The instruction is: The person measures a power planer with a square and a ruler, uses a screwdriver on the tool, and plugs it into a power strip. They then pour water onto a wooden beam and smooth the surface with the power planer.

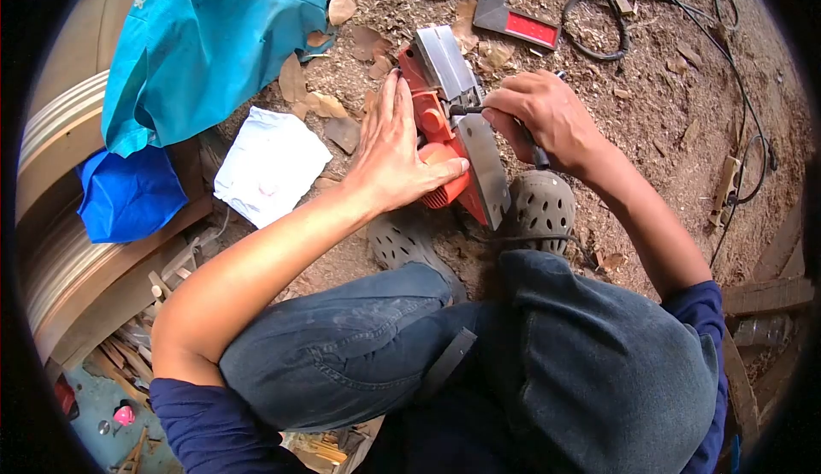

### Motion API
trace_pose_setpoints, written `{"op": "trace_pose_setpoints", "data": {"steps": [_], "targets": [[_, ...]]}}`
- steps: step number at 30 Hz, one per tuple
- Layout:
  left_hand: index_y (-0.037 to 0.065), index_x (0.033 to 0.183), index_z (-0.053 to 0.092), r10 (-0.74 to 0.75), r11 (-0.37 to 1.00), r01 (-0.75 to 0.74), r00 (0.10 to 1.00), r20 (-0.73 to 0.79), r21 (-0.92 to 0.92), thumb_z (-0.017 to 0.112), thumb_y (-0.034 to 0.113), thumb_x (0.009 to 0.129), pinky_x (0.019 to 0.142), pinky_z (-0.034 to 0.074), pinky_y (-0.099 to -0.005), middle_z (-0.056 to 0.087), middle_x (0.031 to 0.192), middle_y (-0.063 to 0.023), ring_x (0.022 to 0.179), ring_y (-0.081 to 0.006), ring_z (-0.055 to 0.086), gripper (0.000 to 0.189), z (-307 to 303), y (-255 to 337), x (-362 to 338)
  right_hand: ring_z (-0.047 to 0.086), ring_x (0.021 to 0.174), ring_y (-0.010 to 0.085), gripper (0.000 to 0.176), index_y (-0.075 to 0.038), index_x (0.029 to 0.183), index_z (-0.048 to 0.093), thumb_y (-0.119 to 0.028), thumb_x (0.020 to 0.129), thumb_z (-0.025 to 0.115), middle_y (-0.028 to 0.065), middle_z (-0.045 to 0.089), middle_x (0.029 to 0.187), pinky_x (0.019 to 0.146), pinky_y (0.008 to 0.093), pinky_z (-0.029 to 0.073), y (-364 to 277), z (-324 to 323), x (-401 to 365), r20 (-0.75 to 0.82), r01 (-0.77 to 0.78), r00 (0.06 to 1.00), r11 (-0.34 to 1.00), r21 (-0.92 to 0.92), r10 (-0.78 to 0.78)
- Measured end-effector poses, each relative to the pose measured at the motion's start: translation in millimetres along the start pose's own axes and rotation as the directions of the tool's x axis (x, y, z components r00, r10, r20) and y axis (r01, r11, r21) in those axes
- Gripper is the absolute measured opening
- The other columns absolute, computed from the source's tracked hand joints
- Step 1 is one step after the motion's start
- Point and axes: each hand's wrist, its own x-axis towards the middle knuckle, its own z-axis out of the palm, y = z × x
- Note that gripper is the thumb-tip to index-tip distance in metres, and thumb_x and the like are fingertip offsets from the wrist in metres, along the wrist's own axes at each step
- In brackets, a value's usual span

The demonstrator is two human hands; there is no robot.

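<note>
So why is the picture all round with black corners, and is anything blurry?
Head view: a fisheye lens bends the edges and leaves black corners; soft daylight, no hard shadows; the left hand on the orange planer and the right hand gripping a dark-handled tool look sharp; the metal plate shines pale.

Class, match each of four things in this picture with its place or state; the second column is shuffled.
1 left hand
2 right hand
3 white cloth
4 metal square

a grips the dark-handled tool
b lies beside the blue bag
c rests flat on the orange planer
d lies on the ground beyond the orange planer

Pairs: 1-c, 2-a, 3-b, 4-d
</note>
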Motion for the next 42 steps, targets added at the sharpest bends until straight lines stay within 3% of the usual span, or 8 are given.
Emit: {"op": "trace_pose_setpoints", "data": {"steps": [4,10,17,27,34,36,39,42], "targets": [[-0.014,0.16,0.009,0.014,0.999,-0.012,0.999,-0.033,0.045,0.085,0.061,0.076,0.128,0.023,-0.0496,0.016,0.165,-0.0361,0.156,-0.0466,0.02,0.136,0.4,5.8,1.3,0.068,0.072,0.0378,0.014,-0.005,0.081,0.066,-0.013,0.092,0.064,0.0142,0.067,0.072,0.063,0.0471,0.051,4.9,-6.0,9.1,0.113,-0.09,0.991,0.97,0.225,0.066],[-0.017,0.156,0.012,-0.221,0.975,0.213,0.964,-0.148,-0.067,0.087,0.057,0.073,0.128,0.021,-0.0506,0.019,0.163,-0.0357,0.154,-0.0471,0.019,0.134,19.3,31.5,10.4,0.062,0.055,0.0326,0.024,-0.004,0.076,0.06,-0.016,0.096,0.062,0.0121,0.056,0.054,0.056,0.0435,0.048,3.4,-2.7,16.7,0.144,-0.092,0.986,0.994,0.063,0.082],[-0.015,0.154,0.018,-0.182,0.978,0.134,0.92,-0.346,-0.159,0.087,0.04,0.07,0.127,0.017,-0.0551,0.024,0.16,-0.0319,0.151,-0.0476,0.018,0.122,38.2,32.0,10.7,0.058,0.06,0.0426,0.03,-0.002,0.077,0.058,-0.022,0.099,0.061,0.0218,0.055,0.063,0.058,0.0503,0.045,12.1,3.6,16.4,0.152,-0.102,0.985,0.984,0.143,0.08],[-0.014,0.153,0.02,-0.202,0.972,0.144,0.916,-0.348,-0.186,0.087,0.039,0.069,0.126,0.019,-0.0551,0.028,0.158,-0.0329,0.15,-0.0468,0.022,0.12,38.1,31.5,13.6,0.058,0.069,0.046,0.029,-0.001,0.082,0.061,-0.024,0.099,0.057,0.0232,0.057,0.069,0.062,0.0508,0.044,5.7,5.7,18.7,0.259,-0.361,0.919,0.898,0.253,0.297],[-0.016,0.153,0.019,-0.177,0.976,0.126,0.934,-0.311,-0.177,0.087,0.039,0.07,0.126,0.019,-0.0567,0.026,0.158,-0.0345,0.15,-0.0475,0.021,0.12,35.2,29.2,12.2,0.064,0.056,0.0326,0.03,-0.004,0.087,0.073,-0.029,0.1,0.062,0.0153,0.062,0.061,0.058,0.0468,0.05,2.3,-13.1,13.4,0.221,-0.331,0.935,0.906,0.266,0.277],[-0.016,0.153,0.019,-0.147,0.984,0.1,0.929,-0.341,-0.15,0.088,0.04,0.07,0.126,0.019,-0.0563,0.026,0.157,-0.0342,0.149,-0.0476,0.021,0.121,37.5,27.8,9.6,0.063,0.052,0.029,0.029,-0.004,0.085,0.071,-0.029,0.099,0.066,0.0121,0.062,0.059,0.054,0.0428,0.049,11.4,-7.2,-0.9,0.089,-0.312,0.95,0.929,0.2,0.3],[-0.016,0.153,0.019,-0.153,0.982,0.106,0.935,-0.321,-0.159,0.09,0.041,0.069,0.126,0.019,-0.0563,0.027,0.157,-0.034,0.149,-0.0476,0.021,0.123,34.2,27.4,9.9,0.066,0.062,0.0312,0.022,-0.005,0.088,0.071,-0.025,0.097,0.068,0.0117,0.067,0.068,0.062,0.0431,0.053,24.8,2.7,-17.5,-0.003,-0.278,0.96,0.953,0.119,0.281],[-0.016,0.152,0.019,-0.145,0.982,0.096,0.934,-0.327,-0.163,0.091,0.041,0.069,0.126,0.019,-0.0564,0.027,0.156,-0.0339,0.148,-0.0478,0.022,0.124,35.9,26.3,10.3,0.068,0.079,0.0309,0.017,-0.008,0.094,0.071,-0.024,0.096,0.069,0.0095,0.071,0.08,0.074,0.0425,0.053,43.9,14.2,-20.1,-0.075,-0.031,0.997,0.997,-0.068,0.026]]}}
